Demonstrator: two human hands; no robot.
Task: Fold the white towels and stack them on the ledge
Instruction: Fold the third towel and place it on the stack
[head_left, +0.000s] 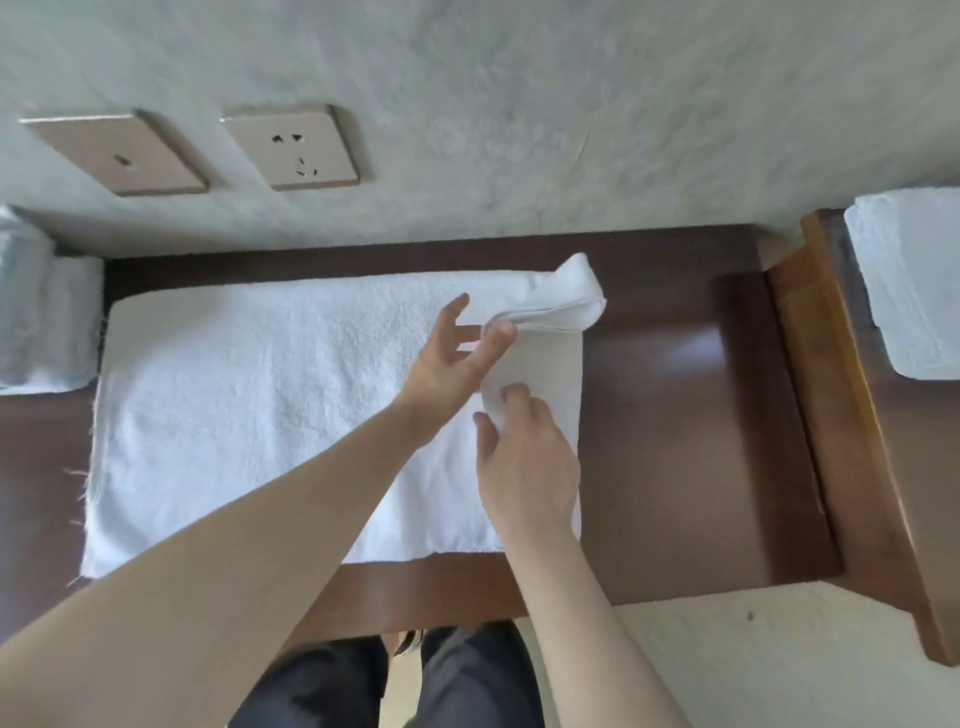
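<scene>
A white towel (249, 395) lies spread flat on the dark wooden table (685, 415). Its far right corner is lifted and curled over. My left hand (452, 358) pinches that raised corner between thumb and fingers. My right hand (524, 457) rests on the towel's right edge nearer me, fingers curled into the cloth. A folded white towel (914, 280) sits on the raised wooden ledge (831, 374) at the right.
More pale towels (41, 312) are bunched at the left edge of the table. Two wall sockets (291, 148) sit on the grey wall behind. My legs in dark trousers (415, 680) stand at the table's near edge.
</scene>
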